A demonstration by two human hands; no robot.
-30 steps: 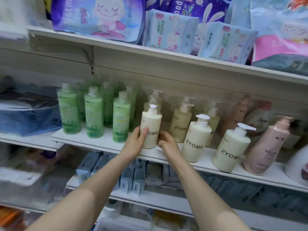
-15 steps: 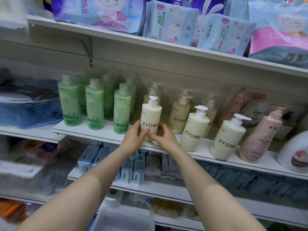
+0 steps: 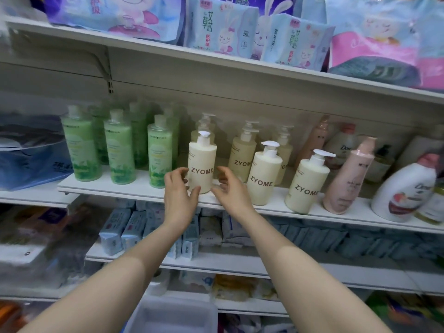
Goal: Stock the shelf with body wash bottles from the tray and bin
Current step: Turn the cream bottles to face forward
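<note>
A cream ZYOME pump bottle [image 3: 201, 164] stands upright at the front of the white shelf [image 3: 125, 189]. My left hand [image 3: 179, 191] is at its lower left with fingers loosely curved, the thumb just touching or nearly touching the base. My right hand [image 3: 229, 188] hovers at its lower right, fingers relaxed, a small gap from the bottle. Neither hand holds anything. Two more front ZYOME bottles [image 3: 264, 174] [image 3: 305, 186] stand to the right, with others behind them.
Several green bottles [image 3: 119, 152] stand left of the cream ones. Pink bottles [image 3: 348, 179] and a white Dove bottle [image 3: 403, 193] stand right. Soft packs [image 3: 221, 27] fill the shelf above. A pale bin [image 3: 173, 316] sits low between my forearms.
Both hands gripped the cream bottle's lower part earlier; now they have let go and drawn slightly back and apart. The bottle stays standing on the shelf.
</note>
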